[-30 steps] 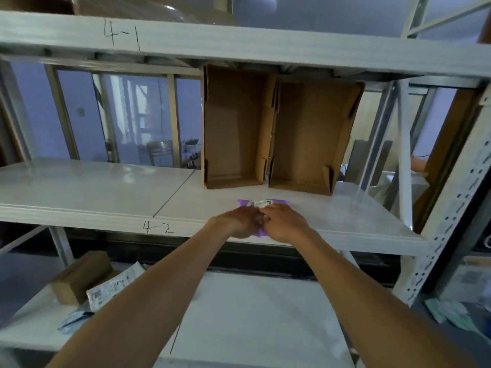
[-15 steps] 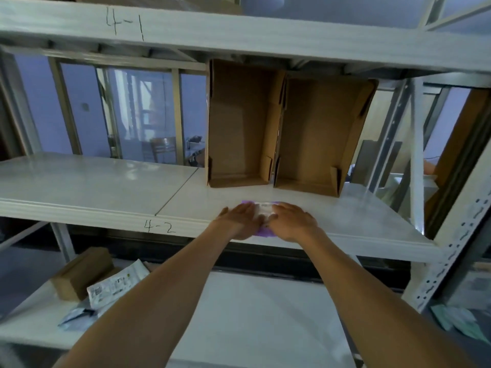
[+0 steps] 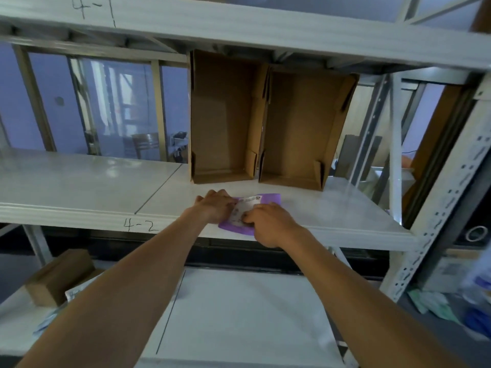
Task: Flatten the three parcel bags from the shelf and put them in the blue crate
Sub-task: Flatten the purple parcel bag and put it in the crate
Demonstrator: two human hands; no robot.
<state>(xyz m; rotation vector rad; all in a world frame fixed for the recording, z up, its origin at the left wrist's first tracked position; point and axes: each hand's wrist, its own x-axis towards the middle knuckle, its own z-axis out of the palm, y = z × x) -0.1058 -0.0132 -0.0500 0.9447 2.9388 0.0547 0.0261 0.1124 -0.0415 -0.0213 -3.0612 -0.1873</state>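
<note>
A purple parcel bag (image 3: 268,200) with a white label lies flat on the middle shelf (image 3: 79,187) marked 4-2, its near edge hanging slightly over the shelf front. My left hand (image 3: 214,208) presses palm-down on the bag's left part. My right hand (image 3: 268,224) rests on its right near corner, fingers bent onto the label. Both hands cover much of the bag. No blue crate is in view.
Two open cardboard boxes (image 3: 225,118) (image 3: 303,128) stand on end just behind the bag. On the lower shelf (image 3: 239,314) at the left sit a small brown box (image 3: 57,277) and a labelled packet (image 3: 74,292). A steel upright (image 3: 449,197) stands at the right.
My hands have spread apart across the bag, the left sliding left and the right drawing toward the shelf edge, so the label and far right corner now show.
</note>
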